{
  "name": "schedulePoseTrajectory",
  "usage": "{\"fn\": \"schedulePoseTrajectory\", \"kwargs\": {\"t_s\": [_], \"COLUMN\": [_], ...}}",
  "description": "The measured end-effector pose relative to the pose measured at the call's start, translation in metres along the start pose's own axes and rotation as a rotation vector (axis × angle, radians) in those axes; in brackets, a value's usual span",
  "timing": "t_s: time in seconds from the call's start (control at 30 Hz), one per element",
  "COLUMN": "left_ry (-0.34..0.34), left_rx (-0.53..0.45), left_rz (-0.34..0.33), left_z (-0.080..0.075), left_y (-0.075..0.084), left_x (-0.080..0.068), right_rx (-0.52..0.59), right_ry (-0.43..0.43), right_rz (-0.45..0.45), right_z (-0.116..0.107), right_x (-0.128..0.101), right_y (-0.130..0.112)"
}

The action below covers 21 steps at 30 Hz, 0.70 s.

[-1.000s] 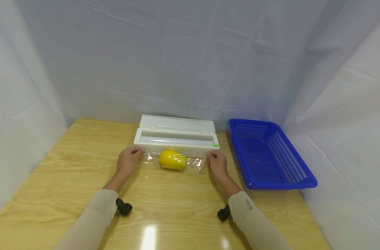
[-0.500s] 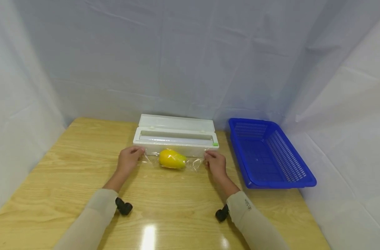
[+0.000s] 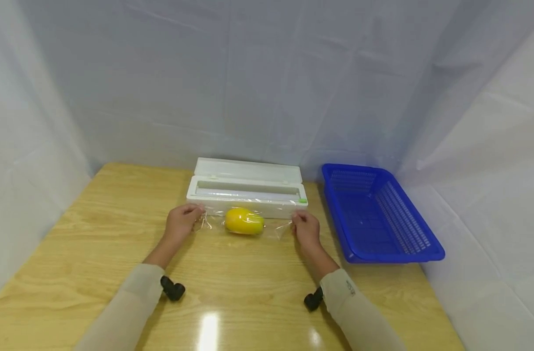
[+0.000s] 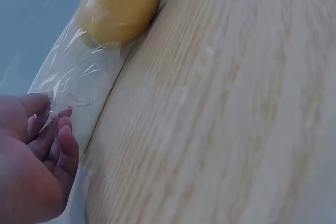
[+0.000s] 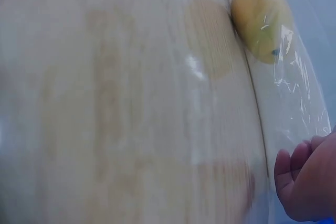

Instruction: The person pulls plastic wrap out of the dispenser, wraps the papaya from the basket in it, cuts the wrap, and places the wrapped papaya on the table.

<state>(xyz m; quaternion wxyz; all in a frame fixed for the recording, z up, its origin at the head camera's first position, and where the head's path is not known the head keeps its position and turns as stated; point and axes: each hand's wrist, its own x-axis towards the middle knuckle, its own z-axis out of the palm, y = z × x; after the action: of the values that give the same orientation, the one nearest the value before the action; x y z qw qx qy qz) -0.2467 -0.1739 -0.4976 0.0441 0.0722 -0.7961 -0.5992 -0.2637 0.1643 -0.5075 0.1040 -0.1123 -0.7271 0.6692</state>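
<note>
A person in beige sleeves works at a light wooden worktop [image 3: 95, 253] enclosed by pale draped sheeting. The left hand [image 3: 181, 223] pinches the left end of a sheet of clear plastic cling film [image 3: 211, 222] between thumb and curled fingers, and the right hand [image 3: 306, 228] pinches the right end of the same sheet in like manner. The film runs between the two hands and lies over a smooth yellow oval fruit [image 3: 244, 221], which rests on the worktop about midway between them. In the left wrist view the film [image 4: 79, 77] shows wrinkled and glinting, drawn over the near side of the fruit [image 4: 119, 6], with the fingers [image 4: 63, 145] of the left hand [image 4: 31, 166] curled at its edge. In the right wrist view the film [image 5: 294, 87] drapes over the fruit [image 5: 261, 20] and trails down to the right hand [image 5: 310, 182], whose fingers [image 5: 283, 169] are curled beside it.

Just behind the fruit stands a long white plastic cling film dispenser box [image 3: 247, 194] with its lid open and tilted back; a small green tab [image 3: 303, 201] sits at its right end. The film's far edge lies close against the front of the box. To the right of the box, well apart from the fruit, sits a blue perforated plastic basket [image 3: 350, 253]. A small black device shows at each wrist, one on the left [image 3: 172, 288] and one on the right [image 3: 313, 299].
</note>
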Motion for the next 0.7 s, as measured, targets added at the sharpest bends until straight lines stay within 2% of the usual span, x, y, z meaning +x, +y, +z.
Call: {"fn": "schedulePoseTrajectory", "kwargs": {"t_s": [0.13, 0.3, 0.43, 0.7], "left_ry": [-0.030, -0.056, -0.068, -0.040], "left_rx": [-0.051, -0.099, -0.140, -0.103], "left_rz": [-0.029, -0.076, -0.090, -0.099], "left_z": [-0.0019, -0.0024, -0.0017, 0.0000], "left_y": [0.0002, -0.0004, 0.0001, 0.0057], "left_x": [-0.0003, -0.0007, -0.0004, 0.0010], "right_rx": [-0.005, -0.022, -0.042, -0.024], "right_ry": [-0.014, -0.023, -0.028, -0.105], "right_rz": [-0.026, -0.015, -0.020, -0.010], "right_z": [0.0010, 0.0007, -0.0006, -0.0037], "right_x": [-0.0006, -0.0005, -0.0009, -0.0025], "right_y": [-0.0015, -0.0010, -0.0003, -0.0078]}}
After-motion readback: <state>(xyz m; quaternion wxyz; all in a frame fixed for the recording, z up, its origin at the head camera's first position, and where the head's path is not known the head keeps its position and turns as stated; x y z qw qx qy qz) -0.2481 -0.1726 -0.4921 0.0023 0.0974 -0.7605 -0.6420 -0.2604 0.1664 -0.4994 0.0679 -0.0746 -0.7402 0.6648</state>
